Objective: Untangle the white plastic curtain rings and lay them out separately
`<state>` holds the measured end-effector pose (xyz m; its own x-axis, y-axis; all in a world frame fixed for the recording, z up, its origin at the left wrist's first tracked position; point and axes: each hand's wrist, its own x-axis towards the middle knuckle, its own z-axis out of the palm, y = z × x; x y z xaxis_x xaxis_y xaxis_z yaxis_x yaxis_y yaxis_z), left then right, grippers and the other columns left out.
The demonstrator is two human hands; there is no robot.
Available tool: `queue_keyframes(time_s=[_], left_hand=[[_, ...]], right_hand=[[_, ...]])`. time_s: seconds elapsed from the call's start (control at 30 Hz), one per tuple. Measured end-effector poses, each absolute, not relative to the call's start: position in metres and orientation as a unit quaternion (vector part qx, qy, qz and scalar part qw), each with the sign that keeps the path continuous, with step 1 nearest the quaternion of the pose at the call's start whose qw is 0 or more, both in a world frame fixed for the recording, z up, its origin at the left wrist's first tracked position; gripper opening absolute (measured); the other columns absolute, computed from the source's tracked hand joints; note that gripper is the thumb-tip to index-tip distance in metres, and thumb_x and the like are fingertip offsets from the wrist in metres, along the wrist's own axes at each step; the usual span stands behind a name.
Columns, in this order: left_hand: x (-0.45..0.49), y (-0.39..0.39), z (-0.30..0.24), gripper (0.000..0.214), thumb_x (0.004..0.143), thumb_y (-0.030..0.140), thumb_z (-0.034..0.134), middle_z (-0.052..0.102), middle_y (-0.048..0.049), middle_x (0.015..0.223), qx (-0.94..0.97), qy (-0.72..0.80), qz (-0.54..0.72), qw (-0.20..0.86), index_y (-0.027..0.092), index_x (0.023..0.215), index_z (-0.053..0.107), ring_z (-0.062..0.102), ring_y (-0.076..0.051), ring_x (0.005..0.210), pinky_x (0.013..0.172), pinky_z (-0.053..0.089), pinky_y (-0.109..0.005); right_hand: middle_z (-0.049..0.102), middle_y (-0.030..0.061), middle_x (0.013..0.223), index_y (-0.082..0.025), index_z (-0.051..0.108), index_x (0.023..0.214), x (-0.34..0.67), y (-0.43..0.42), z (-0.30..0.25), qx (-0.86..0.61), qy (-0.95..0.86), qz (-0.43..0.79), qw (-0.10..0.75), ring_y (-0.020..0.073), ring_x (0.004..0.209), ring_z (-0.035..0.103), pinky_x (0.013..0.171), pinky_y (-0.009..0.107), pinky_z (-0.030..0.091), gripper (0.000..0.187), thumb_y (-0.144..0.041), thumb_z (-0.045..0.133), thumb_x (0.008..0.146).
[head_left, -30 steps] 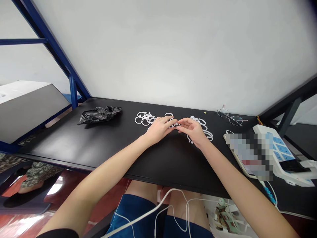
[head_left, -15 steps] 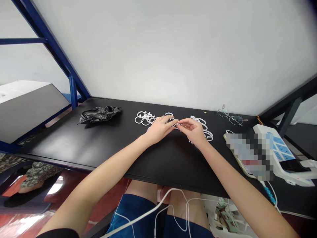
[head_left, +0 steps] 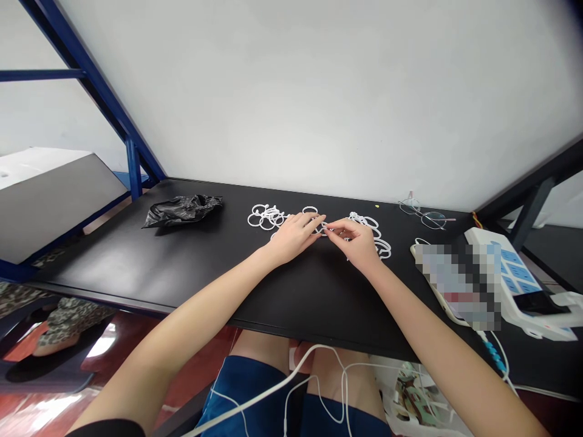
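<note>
My left hand (head_left: 296,235) bends over a white plastic ring (head_left: 322,232) at the middle of the black table, its fingers and thumb closed around the ring's left side. On the other side, my right hand (head_left: 354,238) pinches the ring between thumb and fingertips. The fingers cover much of it. Beyond the fingertips lies another white ring (head_left: 310,210). A loose cluster of white rings (head_left: 266,217), some with small knobs, lies left of my left hand. More white rings (head_left: 381,247) lie behind and beside my right hand, which partly hides them.
A crumpled black plastic bag (head_left: 182,210) lies at the table's left. To the right are eyeglasses (head_left: 432,220), a phone (head_left: 449,285) with a blurred screen and a white power strip (head_left: 512,273). A white cable (head_left: 273,388) crosses my lap. Someone's foot (head_left: 57,343) shows at lower left.
My two hands have drawn very slightly apart, and the ring between them shows a little more. The other things stay in place.
</note>
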<state>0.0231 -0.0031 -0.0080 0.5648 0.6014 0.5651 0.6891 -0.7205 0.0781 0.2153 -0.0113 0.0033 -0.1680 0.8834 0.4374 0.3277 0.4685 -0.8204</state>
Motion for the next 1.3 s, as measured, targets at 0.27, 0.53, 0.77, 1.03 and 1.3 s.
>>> queue_keyframes(time_s=[0.27,0.53,0.77,1.03,1.3], left_hand=[[0.0226,-0.0038,-0.0062,0.039,0.1,0.033,0.038,0.056,-0.0159,0.131,-0.883,-0.37,-0.283,0.063,0.017,0.135,0.045,0.058,-0.025,0.112,0.088,0.047,-0.038],[0.0231,-0.0038,-0.0067,0.034,0.1,0.033,0.041,0.059,-0.0141,0.129,-0.881,-0.364,-0.293,0.069,0.015,0.128,0.049,0.059,-0.024,0.11,0.085,0.045,-0.036],[0.023,-0.0046,-0.0053,0.03,0.1,0.028,0.039,0.057,-0.0136,0.13,-0.886,-0.367,-0.274,0.073,0.017,0.125,0.051,0.058,-0.024,0.107,0.084,0.045,-0.036],[0.0227,-0.0047,-0.0053,0.031,0.1,0.027,0.039,0.056,-0.0127,0.132,-0.887,-0.368,-0.266,0.081,0.016,0.126,0.05,0.058,-0.023,0.107,0.084,0.044,-0.036],[0.0231,-0.0056,-0.0044,0.029,0.101,0.03,0.038,0.059,-0.0124,0.123,-0.889,-0.368,-0.263,0.072,0.017,0.122,0.052,0.058,-0.023,0.106,0.083,0.043,-0.034]], right_hand=[[0.072,0.0044,0.084,-0.025,0.073,0.083,0.216,-0.0116,0.0025,-0.431,-0.708,0.287,0.479,0.0201,0.069,0.064,0.062,0.038,0.056,0.021,-0.044,0.069,0.078],[0.071,0.0046,0.084,-0.025,0.072,0.083,0.2157,-0.0122,0.0026,-0.436,-0.706,0.286,0.478,0.0198,0.068,0.063,0.062,0.037,0.055,0.02,-0.044,0.068,0.078],[0.07,0.0044,0.084,-0.025,0.071,0.083,0.2151,-0.0138,0.0036,-0.433,-0.723,0.264,0.468,0.0187,0.066,0.062,0.059,0.036,0.055,0.016,-0.04,0.068,0.079],[0.069,0.0041,0.084,-0.023,0.07,0.084,0.2158,-0.0138,0.0016,-0.421,-0.742,0.232,0.468,0.0168,0.066,0.062,0.057,0.033,0.055,0.013,-0.035,0.066,0.081],[0.069,0.004,0.083,-0.021,0.069,0.084,0.2149,-0.0118,0.0012,-0.414,-0.742,0.22,0.48,0.0153,0.065,0.063,0.055,0.029,0.055,0.011,-0.031,0.066,0.081]])
